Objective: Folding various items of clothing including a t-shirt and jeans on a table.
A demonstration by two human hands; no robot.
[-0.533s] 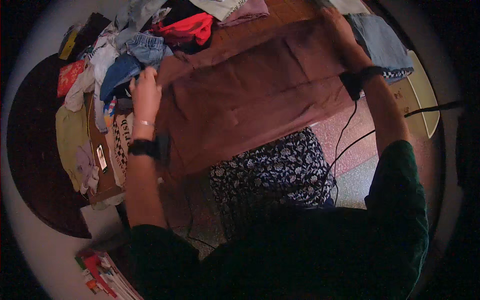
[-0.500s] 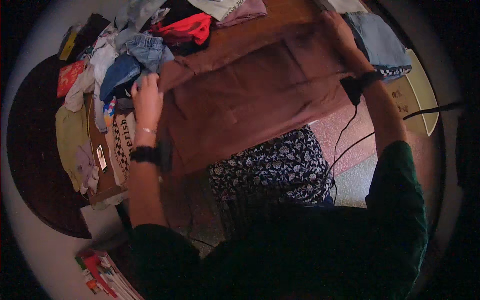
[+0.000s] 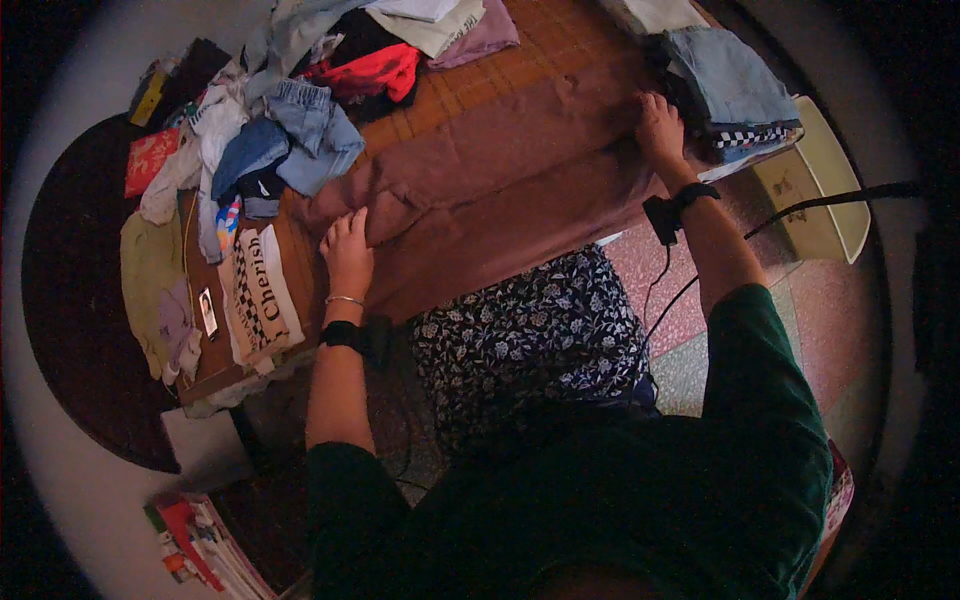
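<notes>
A plain brown cloth (image 3: 520,215) stretches across the near part of the table, with a long crease and a fold running along it. My left hand (image 3: 347,258) holds its left end, fingers bent over the fabric. At the right end my right hand (image 3: 661,135) grips the cloth's edge beside a stack of folded clothes, with its fingertips partly hidden. Both arms reach forward, and each wrist wears a dark band.
Folded jeans (image 3: 730,80) top the stack at the right, near a cream plastic tub (image 3: 835,190). A heap of clothes with denim shorts (image 3: 315,130) and a red garment (image 3: 370,70) covers the far left. A phone (image 3: 208,312) lies beside a printed cream garment (image 3: 262,295).
The brown cloth has come down onto the table from a raised, stretched position. My left hand has moved right and nearer; my right hand has moved nearer and slightly left.
</notes>
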